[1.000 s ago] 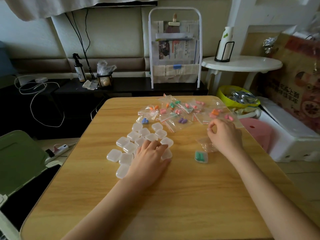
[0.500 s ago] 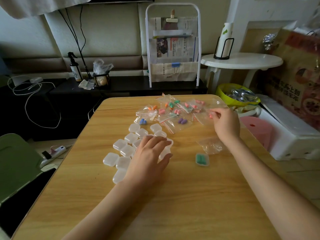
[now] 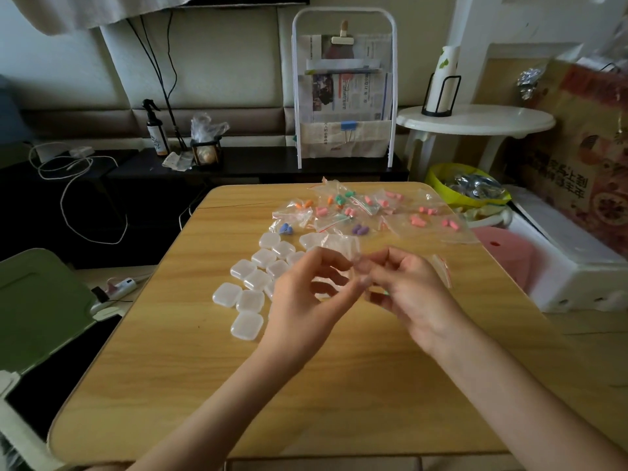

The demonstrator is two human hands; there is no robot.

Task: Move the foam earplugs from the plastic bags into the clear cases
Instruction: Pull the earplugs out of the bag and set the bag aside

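Risk: I judge the earplugs could spill if the thin plastic bag [image 3: 343, 248] tears open. Left hand [image 3: 307, 300] and right hand [image 3: 407, 294] both pinch it, above the clear cases [image 3: 251, 287] left of them.

Near half of wooden table [image 3: 238, 402] bare wood, wide room to pass on both sides of the forearms. Left hand [image 3: 306, 300] and right hand [image 3: 407, 294] raised together mid-table, blocking the straight path to the centre. Cluster of clear cases [image 3: 251, 283] packs the left-centre, cases touching or just beside one another, partly hidden behind the left hand. Pile of plastic bags [image 3: 353, 212] with earplugs covers the far edge, overlapping, running toward the right corner. Bare strip of wood left of the cases, up to the far-left corner. Right edge near the hands bare except one loose bag [image 3: 441, 270].
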